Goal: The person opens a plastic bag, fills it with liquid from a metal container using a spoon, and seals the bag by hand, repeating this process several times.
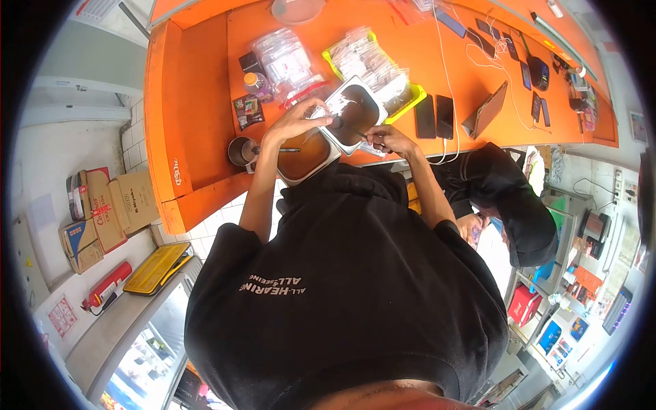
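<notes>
My left hand [298, 123] reaches over two metal pans with its fingers curled and thumb forward. A small dark shape and a whitish, shiny patch sit at its fingertips; what it grips I cannot make out. My right hand [391, 139] is closed around a thin, dark-handled utensil [364, 134] whose tip points towards the left hand. Under both hands lies the upper metal pan [374, 100], with brown contents and some white in it. The lower metal pan [333, 158], nearer my body, has a brownish inside, and a thin utensil [290, 149] lies across it.
On the orange table [198, 89] are packed clear bags [283, 58], a yellow-green basket [412, 102] of packets, a capped bottle [257, 85] and a metal cup [240, 151]. Phones [444, 116], a tablet [486, 109] and cables lie right. A person in black [506, 198] is close by.
</notes>
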A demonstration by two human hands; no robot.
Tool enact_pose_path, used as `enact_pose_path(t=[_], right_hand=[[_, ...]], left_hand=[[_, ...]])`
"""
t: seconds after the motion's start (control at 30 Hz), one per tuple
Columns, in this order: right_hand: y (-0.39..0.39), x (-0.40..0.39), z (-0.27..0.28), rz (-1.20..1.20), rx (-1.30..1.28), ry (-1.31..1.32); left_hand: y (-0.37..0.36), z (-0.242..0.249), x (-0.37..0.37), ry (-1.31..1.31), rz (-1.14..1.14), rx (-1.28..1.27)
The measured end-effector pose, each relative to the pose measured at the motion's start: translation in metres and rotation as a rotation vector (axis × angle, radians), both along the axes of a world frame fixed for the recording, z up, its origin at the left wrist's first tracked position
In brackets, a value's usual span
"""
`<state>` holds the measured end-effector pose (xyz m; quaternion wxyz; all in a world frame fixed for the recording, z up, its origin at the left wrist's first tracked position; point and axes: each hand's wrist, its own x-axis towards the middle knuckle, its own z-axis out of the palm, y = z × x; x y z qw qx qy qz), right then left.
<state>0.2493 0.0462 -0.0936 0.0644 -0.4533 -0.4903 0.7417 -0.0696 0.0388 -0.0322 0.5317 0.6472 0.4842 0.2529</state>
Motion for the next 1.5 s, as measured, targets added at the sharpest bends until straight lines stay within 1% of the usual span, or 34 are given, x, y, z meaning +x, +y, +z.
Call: enact_pose_path(t=[0.07, 0.13, 0.17, 0.23, 0.27, 0.3, 0.33, 0.37, 0.43, 0.47, 0.53, 0.57, 0.6, 0.67, 0.73, 0.83, 0.97, 1.0, 1.13, 1.2, 1.4, 1.5], right_hand=[[-0.007, 0.004, -0.001, -0.021, -0.001, -0.003], [-0.015, 0.000, 0.016, -0.202, -0.014, 0.102], [-0.015, 0.005, 0.004, -0.223, -0.010, 0.133], [-0.014, 0.013, 0.008, -0.230, 0.004, 0.103], [-0.014, 0.016, 0.009, -0.235, 0.013, 0.073], [-0.014, 0.017, 0.015, -0.238, 0.015, 0.075], [-0.014, 0.018, 0.026, -0.262, 0.027, 0.083], [-0.014, 0.019, 0.038, -0.286, 0.039, 0.089], [-0.016, 0.017, 0.059, -0.317, 0.088, 0.069], [-0.016, 0.016, 0.067, -0.343, 0.132, 0.047], [-0.014, 0.014, 0.079, -0.351, 0.161, 0.058], [-0.014, 0.014, 0.086, -0.362, 0.199, 0.030], [-0.013, 0.013, 0.095, -0.373, 0.238, 0.002], [-0.008, 0.015, 0.107, -0.339, 0.242, 0.037], [-0.007, 0.013, 0.116, -0.364, 0.277, 0.135], [-0.006, 0.010, 0.129, -0.368, 0.312, 0.111], [-0.003, 0.010, 0.129, -0.318, 0.401, 0.095], [-0.004, 0.009, 0.130, -0.307, 0.445, 0.053], [-0.004, 0.007, 0.129, -0.304, 0.546, -0.034], [-0.005, 0.007, 0.129, -0.298, 0.543, -0.025], [-0.006, 0.009, 0.139, -0.305, 0.569, -0.001], [-0.007, 0.008, 0.150, -0.312, 0.591, 0.008]], left_hand=[[0.000, -0.001, -0.003, -0.016, 0.028, -0.014], [-0.002, 0.006, -0.003, -0.073, 0.028, -0.094], [-0.004, 0.006, -0.003, -0.071, 0.025, -0.090], [-0.006, 0.000, -0.003, -0.092, 0.084, -0.115], [-0.006, -0.003, -0.003, -0.089, 0.080, -0.112], [-0.006, -0.006, -0.002, -0.032, 0.106, -0.061], [-0.006, -0.006, -0.001, 0.025, 0.131, -0.009], [-0.006, -0.007, 0.001, 0.026, 0.127, -0.007], [-0.006, -0.003, 0.010, 0.082, 0.296, 0.502], [-0.006, -0.001, 0.015, 0.081, 0.294, 0.503], [-0.009, 0.006, 0.028, -0.042, 0.402, 0.451], [-0.010, 0.008, 0.033, -0.022, 0.405, 0.386], [-0.008, 0.004, 0.038, -0.023, 0.407, 0.388], [-0.002, -0.011, 0.048, -0.107, 0.425, 0.428], [0.002, -0.013, 0.055, -0.119, 0.428, 0.422], [0.005, -0.008, 0.065, -0.162, 0.439, 0.406], [0.006, 0.008, 0.071, -0.170, 0.397, 0.341], [0.007, 0.009, 0.072, -0.178, 0.388, 0.330], [0.007, 0.014, 0.073, -0.193, 0.425, 0.365], [0.009, 0.020, 0.071, -0.133, 0.356, 0.408], [0.010, 0.020, 0.071, -0.095, 0.336, 0.354], [0.012, 0.017, 0.074, -0.154, 0.342, 0.389]])
